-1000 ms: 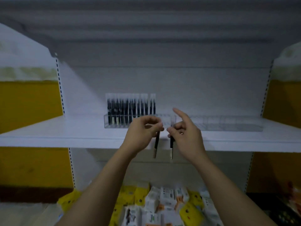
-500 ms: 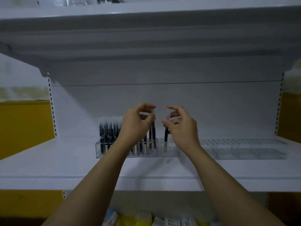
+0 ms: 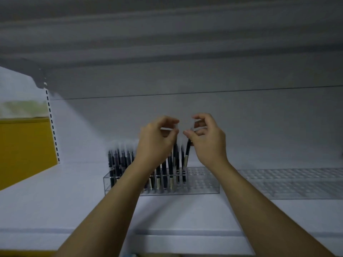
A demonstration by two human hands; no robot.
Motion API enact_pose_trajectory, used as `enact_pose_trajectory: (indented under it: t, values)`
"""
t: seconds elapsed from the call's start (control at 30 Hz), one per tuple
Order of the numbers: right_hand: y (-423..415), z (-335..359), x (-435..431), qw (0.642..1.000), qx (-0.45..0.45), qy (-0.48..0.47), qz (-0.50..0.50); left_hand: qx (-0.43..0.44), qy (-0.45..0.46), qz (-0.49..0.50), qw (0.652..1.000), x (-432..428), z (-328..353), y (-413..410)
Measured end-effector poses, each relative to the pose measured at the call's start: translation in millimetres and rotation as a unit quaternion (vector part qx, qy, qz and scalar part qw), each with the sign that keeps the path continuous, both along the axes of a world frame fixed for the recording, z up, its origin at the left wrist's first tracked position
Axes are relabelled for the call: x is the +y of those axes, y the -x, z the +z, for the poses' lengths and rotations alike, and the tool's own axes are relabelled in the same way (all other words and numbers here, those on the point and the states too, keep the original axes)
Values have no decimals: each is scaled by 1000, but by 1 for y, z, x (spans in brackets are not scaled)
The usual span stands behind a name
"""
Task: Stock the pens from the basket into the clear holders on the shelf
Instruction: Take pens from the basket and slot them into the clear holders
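Note:
A clear holder point(image 3: 203, 182) with a grid of holes stands on the white shelf point(image 3: 55, 204). Several dark pens point(image 3: 118, 164) fill its left half. My left hand point(image 3: 156, 141) pinches the top of a dark pen point(image 3: 174, 152) that stands upright among the rightmost filled holes. My right hand point(image 3: 207, 140) pinches another dark pen point(image 3: 187, 156), which is tilted with its lower end in a hole just right of the filled rows. The basket is out of view.
A second clear holder point(image 3: 289, 182) without pens lies to the right on the same shelf. The underside of an upper shelf point(image 3: 167, 34) hangs overhead. A yellow panel point(image 3: 24, 149) stands at the left behind a slotted upright point(image 3: 52, 127).
Both hands rose from below the shelf edge to the holder, each carrying a pen. The pens' lower ends now sit in the holder's holes. The view tilted up, hiding the goods below.

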State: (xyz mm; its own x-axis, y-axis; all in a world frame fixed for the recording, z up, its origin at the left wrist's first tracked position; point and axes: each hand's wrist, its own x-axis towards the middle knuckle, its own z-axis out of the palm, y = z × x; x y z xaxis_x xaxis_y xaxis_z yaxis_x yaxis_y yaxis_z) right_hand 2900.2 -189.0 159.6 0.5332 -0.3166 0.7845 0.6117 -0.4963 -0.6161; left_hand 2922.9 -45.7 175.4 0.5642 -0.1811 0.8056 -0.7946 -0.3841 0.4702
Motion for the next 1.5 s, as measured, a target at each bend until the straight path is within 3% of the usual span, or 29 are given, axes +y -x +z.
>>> enact_pose_trajectory:
  t: [0.2,0.3,0.4,0.5,0.6,0.7,1.03,1.27,1.5]
  values:
    - [-6,-20,3,999,51,14,14,4,20,-14,1000,0,0,1]
    - [-1,-28,1,984,118,133,-17,4,-7,-7,1000,0,-1,1]
    - [10,-34,-2,939,193,279,-52,4,-72,32,997,-1,-10,0]
    - [20,-33,-6,907,229,344,-79,14,-96,76,992,0,-14,-4]
    - [27,-34,-4,901,248,351,-69,38,-109,95,989,-1,-9,-9]
    - [25,-35,-4,894,258,358,-77,49,-185,128,973,-6,-5,-11]
    - [42,-38,-2,913,290,285,-18,-39,-226,139,963,9,-23,8]
    - [82,-47,5,912,238,323,-84,-128,-236,165,949,29,-56,51]
    - [131,-75,15,903,232,347,-106,-121,-238,159,950,42,-103,95]
